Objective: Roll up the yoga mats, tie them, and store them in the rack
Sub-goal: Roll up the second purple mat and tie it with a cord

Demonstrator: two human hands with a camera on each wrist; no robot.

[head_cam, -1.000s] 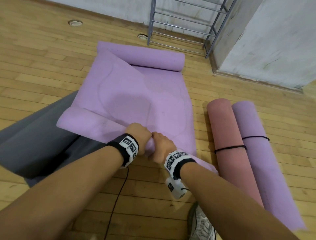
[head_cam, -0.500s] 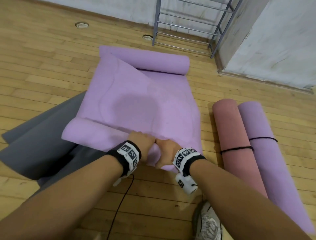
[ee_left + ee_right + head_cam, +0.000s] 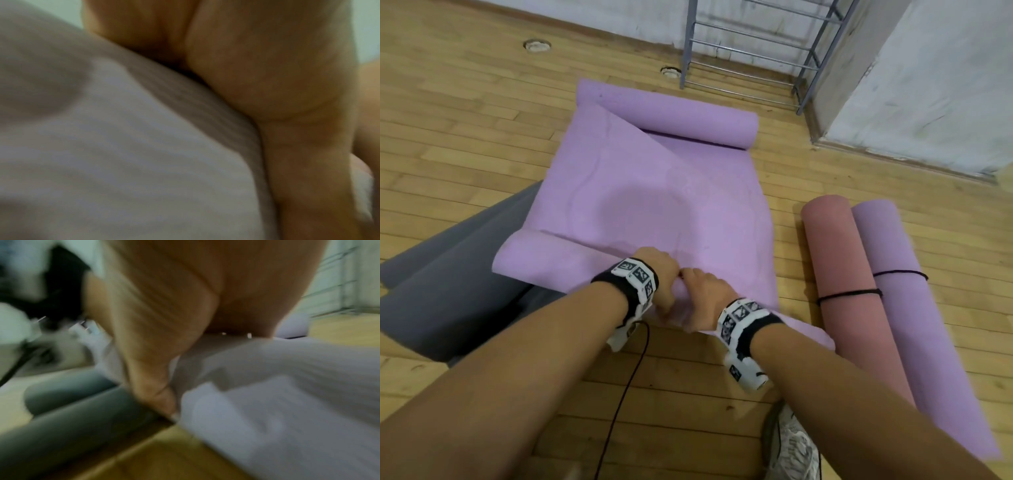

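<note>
A light purple yoga mat (image 3: 647,205) lies on the wooden floor, its far end curled into a roll (image 3: 671,114) and its near end rolled into a second roll (image 3: 551,262). My left hand (image 3: 662,281) and right hand (image 3: 705,298) sit side by side and grip the near roll, fingers curled over it. Both wrist views are blurred; the left wrist view shows my left hand (image 3: 267,73) against the pale mat (image 3: 123,154), the right wrist view my right hand (image 3: 174,313) on the mat (image 3: 287,394). The metal rack (image 3: 756,44) stands against the far wall.
A grey mat (image 3: 448,281) lies partly under the purple one at the left. A pink rolled mat (image 3: 842,291) and a purple rolled mat (image 3: 907,308), each tied with a black cord, lie at the right. My shoe (image 3: 791,445) and a black cable (image 3: 626,383) are near me.
Both hands have rolled the near end a little farther from me, staying close together. The view has shifted slightly.
</note>
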